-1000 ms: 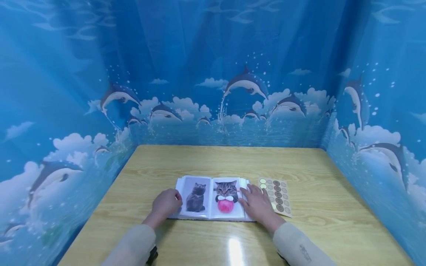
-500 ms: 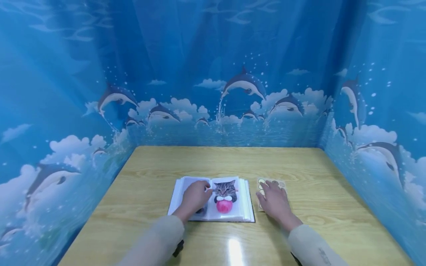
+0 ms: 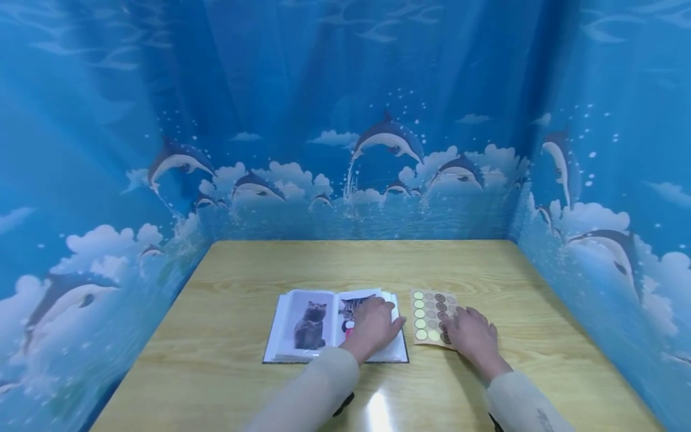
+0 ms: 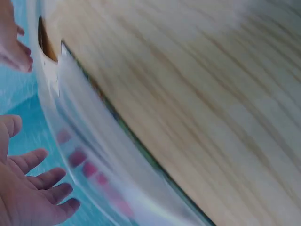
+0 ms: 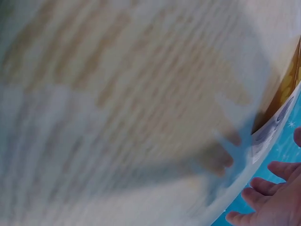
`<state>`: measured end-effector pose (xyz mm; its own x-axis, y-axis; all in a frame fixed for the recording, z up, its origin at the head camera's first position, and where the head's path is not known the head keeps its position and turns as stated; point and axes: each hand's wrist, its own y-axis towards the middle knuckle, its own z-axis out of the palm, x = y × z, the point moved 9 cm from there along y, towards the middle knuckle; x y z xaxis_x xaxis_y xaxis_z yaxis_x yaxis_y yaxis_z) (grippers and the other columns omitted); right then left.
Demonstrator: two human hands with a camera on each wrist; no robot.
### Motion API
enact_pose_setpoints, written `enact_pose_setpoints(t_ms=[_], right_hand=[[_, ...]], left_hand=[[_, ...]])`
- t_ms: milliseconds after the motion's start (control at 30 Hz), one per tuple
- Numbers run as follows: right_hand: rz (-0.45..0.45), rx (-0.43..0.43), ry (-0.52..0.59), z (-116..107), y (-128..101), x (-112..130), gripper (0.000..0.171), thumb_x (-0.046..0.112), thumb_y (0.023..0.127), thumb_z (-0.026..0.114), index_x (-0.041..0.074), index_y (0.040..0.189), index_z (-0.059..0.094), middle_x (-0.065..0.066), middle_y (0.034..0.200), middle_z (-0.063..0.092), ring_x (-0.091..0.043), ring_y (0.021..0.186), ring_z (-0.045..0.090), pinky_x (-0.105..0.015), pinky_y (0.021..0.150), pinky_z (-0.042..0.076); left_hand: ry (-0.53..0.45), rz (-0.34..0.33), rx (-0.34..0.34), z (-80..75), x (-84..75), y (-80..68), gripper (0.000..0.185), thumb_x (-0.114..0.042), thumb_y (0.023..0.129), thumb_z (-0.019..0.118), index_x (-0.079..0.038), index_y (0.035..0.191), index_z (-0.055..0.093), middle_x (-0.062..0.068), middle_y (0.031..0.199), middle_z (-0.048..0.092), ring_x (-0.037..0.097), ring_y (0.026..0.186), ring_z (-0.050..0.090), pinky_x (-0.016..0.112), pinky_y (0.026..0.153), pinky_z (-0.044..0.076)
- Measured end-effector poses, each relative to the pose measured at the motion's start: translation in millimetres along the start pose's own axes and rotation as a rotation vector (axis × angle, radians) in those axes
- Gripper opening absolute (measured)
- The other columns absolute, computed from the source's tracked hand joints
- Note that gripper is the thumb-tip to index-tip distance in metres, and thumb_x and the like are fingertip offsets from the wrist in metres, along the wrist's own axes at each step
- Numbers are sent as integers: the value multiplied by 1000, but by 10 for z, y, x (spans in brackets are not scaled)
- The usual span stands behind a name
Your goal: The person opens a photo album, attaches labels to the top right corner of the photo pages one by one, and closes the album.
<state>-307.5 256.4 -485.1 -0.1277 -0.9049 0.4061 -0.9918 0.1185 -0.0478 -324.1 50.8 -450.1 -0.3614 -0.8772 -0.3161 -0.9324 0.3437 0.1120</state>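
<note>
An open photo album lies on the wooden table, its left page showing a grey cat. My left hand reaches across and lies flat on the right page, covering most of a tabby cat picture with a pink ball. To the right lies a sheet of round stickers in green and brown tones. My right hand rests with straight fingers on the sheet's lower right corner. The left wrist view is blurred; it shows spread fingers beside the album edge. The right wrist view is a blur of wood grain.
Blue dolphin-print curtains wall the table on the left, back and right. Bare wood lies behind the album and along both sides.
My left hand has slid from the album's left edge across to the right page. My right hand has left the album and moved right onto the sticker sheet.
</note>
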Motion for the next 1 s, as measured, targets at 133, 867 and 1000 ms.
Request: enact_pose_setpoints(t_ms=[133, 867, 1000], right_hand=[[20, 19, 3, 33, -16, -69, 64, 38, 103, 41, -14, 141, 40, -39, 147, 30, -57, 136, 23, -76, 106, 10], [12, 20, 37, 125, -35, 67, 61, 43, 107, 25, -2, 134, 57, -33, 148, 37, -53, 138, 27, -78, 105, 13], [-29, -14, 103, 67, -24, 180, 63, 41, 108, 22, -5, 135, 55, -35, 144, 41, -55, 134, 33, -76, 104, 24]], left_hand=[[45, -18, 82, 183, -168, 33, 56, -51, 99, 51, -9, 133, 62, 16, 147, 48, 33, 140, 37, 52, 117, 24], [104, -4, 195, 516, -370, 89, 59, -50, 106, 19, -22, 140, 58, 14, 153, 41, 35, 146, 26, 66, 115, 10], [14, -13, 160, 445, -394, 140, 62, -49, 106, 14, -20, 143, 55, 13, 154, 40, 35, 147, 23, 66, 115, 7]])
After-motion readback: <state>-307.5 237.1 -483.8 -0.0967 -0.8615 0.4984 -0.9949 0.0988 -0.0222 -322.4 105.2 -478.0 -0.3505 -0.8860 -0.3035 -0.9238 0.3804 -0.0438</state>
